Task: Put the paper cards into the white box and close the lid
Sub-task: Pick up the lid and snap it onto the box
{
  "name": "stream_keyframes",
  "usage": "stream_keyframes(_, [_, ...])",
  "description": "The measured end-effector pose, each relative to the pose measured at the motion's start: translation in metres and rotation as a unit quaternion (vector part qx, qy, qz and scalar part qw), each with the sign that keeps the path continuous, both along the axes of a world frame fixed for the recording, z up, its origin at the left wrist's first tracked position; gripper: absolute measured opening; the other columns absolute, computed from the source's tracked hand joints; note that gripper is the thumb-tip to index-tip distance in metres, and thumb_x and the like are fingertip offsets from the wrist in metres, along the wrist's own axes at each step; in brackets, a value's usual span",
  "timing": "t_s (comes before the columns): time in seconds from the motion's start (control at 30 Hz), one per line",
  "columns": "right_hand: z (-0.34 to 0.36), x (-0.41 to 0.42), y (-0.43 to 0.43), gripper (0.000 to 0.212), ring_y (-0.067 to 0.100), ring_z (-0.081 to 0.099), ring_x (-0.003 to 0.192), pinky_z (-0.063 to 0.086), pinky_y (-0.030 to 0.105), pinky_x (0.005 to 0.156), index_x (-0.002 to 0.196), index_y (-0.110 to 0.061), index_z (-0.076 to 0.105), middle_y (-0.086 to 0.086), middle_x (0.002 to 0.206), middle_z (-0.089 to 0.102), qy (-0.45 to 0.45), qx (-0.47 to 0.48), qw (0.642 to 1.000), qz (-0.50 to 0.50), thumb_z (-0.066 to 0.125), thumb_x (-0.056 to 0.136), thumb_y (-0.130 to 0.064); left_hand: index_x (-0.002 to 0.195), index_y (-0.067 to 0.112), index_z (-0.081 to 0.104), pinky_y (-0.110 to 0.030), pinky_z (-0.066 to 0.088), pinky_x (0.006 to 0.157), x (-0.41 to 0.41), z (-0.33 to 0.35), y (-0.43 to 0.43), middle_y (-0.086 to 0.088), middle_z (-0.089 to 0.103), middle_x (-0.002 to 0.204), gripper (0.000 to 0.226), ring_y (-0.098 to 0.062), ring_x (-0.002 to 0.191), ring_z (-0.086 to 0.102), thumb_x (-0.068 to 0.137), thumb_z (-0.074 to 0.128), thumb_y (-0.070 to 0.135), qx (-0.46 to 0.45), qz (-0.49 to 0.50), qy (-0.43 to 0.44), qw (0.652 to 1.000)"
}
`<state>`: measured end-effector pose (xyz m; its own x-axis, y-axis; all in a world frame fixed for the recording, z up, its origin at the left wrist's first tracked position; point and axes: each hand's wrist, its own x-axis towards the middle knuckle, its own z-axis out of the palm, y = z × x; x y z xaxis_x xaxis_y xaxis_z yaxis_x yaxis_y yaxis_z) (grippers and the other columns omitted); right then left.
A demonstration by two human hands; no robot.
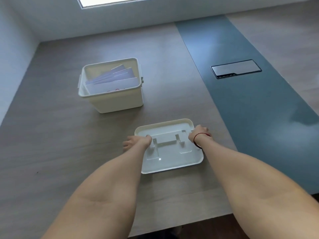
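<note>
Closing stage, head view. The paper cards (112, 77) already stand inside the open white box (110, 99), which sits on the wooden worktop (51, 135) beyond and to the left of the lid (170, 152). The lid lies flat on the worktop close to the person, apparently underside up, its moulded handle recess showing. The left hand (136, 143) curls over the lid's left edge and the right hand (198, 133), with a red cord at the wrist, over the far right corner; each grip appears closed on the rim, though the fingertips are hidden, so how firmly cannot be told. The step in hand is judged to be lifting the lid to carry it to the box. To do it well: raise both sides evenly, turn the lid over if it is indeed inverted, align its long sides with the box's rim, lower it square, and check that no card edge projects above the rim before pressing down.
</note>
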<state>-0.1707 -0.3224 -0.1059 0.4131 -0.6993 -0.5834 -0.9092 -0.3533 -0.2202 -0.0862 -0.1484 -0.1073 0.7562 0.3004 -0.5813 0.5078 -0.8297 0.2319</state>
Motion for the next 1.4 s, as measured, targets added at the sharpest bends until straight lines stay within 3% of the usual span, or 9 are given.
stream_keyframes(0.2, [0.009, 0.01, 0.005, 0.077, 0.036, 0.04, 0.133, 0.033, 0.046, 0.107, 0.142, -0.002, 0.037, 0.021, 0.145, 0.041, -0.091, 0.054, 0.981, -0.162, 0.016, 0.094, -0.059, 0.143, 0.004, 0.038, -0.047, 0.025, 0.115, 0.014, 0.012, -0.006, -0.019, 0.033, 0.149, 0.084, -0.034, 0.138, 0.03, 0.089, 0.025, 0.067, -0.144, 0.127, -0.016, 0.981])
stream_keyframes(0.4, [0.049, 0.022, -0.032, 0.075, 0.03, 0.046, 0.132, 0.035, 0.041, 0.107, 0.141, -0.014, 0.042, 0.008, 0.145, 0.045, -0.361, 0.267, 0.735, -0.507, 0.021, 0.091, -0.065, 0.139, 0.028, 0.044, -0.046, 0.029, 0.111, 0.04, 0.034, -0.039, 0.002, 0.043, 0.143, 0.099, -0.027, 0.134, 0.04, 0.068, 0.016, 0.09, -0.406, 0.244, -0.013, 0.88])
stream_keyframes(0.5, [0.058, 0.015, -0.059, 0.029, 0.026, 0.06, 0.074, 0.051, 0.027, 0.058, 0.081, -0.02, 0.057, 0.002, 0.077, 0.066, -0.454, 0.324, 0.674, -0.484, 0.039, 0.088, -0.042, 0.088, 0.019, 0.066, -0.042, 0.047, 0.094, 0.061, 0.027, -0.052, 0.0, 0.066, 0.101, 0.068, -0.026, 0.096, 0.061, 0.064, 0.031, 0.073, -0.503, 0.234, 0.007, 0.832])
stream_keyframes(0.57, [0.065, 0.004, -0.073, 0.025, 0.017, 0.053, 0.057, 0.049, 0.023, 0.048, 0.068, -0.02, 0.046, 0.003, 0.046, 0.059, -0.476, 0.351, 0.675, -0.441, 0.041, 0.091, -0.026, 0.068, 0.019, 0.053, -0.03, 0.049, 0.076, 0.054, 0.053, -0.057, -0.002, 0.06, 0.076, 0.037, -0.024, 0.073, 0.056, 0.077, 0.033, 0.049, -0.523, 0.209, -0.007, 0.826])
stream_keyframes(0.63, [0.074, -0.007, -0.085, 0.03, 0.012, 0.055, 0.055, 0.052, 0.022, 0.055, 0.069, -0.016, 0.041, 0.013, 0.058, 0.052, -0.497, 0.373, 0.665, -0.415, 0.038, 0.099, -0.015, 0.064, 0.018, 0.043, -0.025, 0.037, 0.056, 0.048, 0.071, -0.06, -0.001, 0.049, 0.06, 0.03, -0.017, 0.059, 0.044, 0.089, 0.029, 0.028, -0.53, 0.182, -0.004, 0.828])
stream_keyframes(0.8, [0.078, -0.016, -0.094, 0.017, 0.015, 0.07, 0.048, 0.057, 0.023, 0.049, 0.096, 0.0, 0.056, 0.01, 0.064, 0.07, -0.453, 0.381, 0.729, -0.344, 0.039, 0.099, -0.003, 0.101, 0.003, 0.052, -0.025, 0.053, 0.048, 0.043, 0.081, -0.063, -0.011, 0.055, 0.084, 0.025, -0.021, 0.068, 0.055, 0.092, 0.029, 0.007, -0.513, 0.103, 0.052, 0.851])
stream_keyframes(0.9, [0.072, -0.009, -0.086, 0.034, 0.02, 0.066, 0.062, 0.058, 0.035, 0.072, 0.124, -0.002, 0.058, 0.011, 0.095, 0.069, -0.44, 0.291, 0.778, -0.341, 0.06, 0.09, -0.008, 0.131, 0.008, 0.048, -0.038, 0.06, 0.068, 0.047, 0.076, -0.07, -0.012, 0.059, 0.117, 0.043, -0.03, 0.095, 0.064, 0.091, 0.048, 0.023, -0.409, 0.027, -0.06, 0.91])
stream_keyframes(1.0, [0.083, 0.002, -0.069, 0.042, 0.021, 0.063, 0.085, 0.053, 0.04, 0.094, 0.123, -0.004, 0.062, 0.012, 0.112, 0.068, -0.46, 0.209, 0.784, -0.359, 0.071, 0.082, -0.011, 0.112, 0.002, 0.061, -0.033, 0.049, 0.071, 0.056, 0.084, -0.066, -0.015, 0.063, 0.103, 0.039, -0.033, 0.095, 0.063, 0.09, 0.053, 0.032, -0.334, -0.026, -0.172, 0.926])
stream_keyframes(1.4, [0.144, 0.15, 0.01, 0.039, 0.03, 0.061, 0.114, 0.046, 0.031, 0.096, 0.117, -0.001, 0.064, 0.016, 0.124, 0.065, -0.423, 0.131, 0.859, -0.258, 0.067, 0.086, -0.025, 0.12, 0.004, 0.058, -0.04, 0.046, 0.09, 0.155, 0.153, 0.022, -0.018, 0.063, 0.121, 0.042, -0.038, 0.111, 0.06, 0.098, 0.039, 0.034, -0.151, -0.005, -0.349, 0.925])
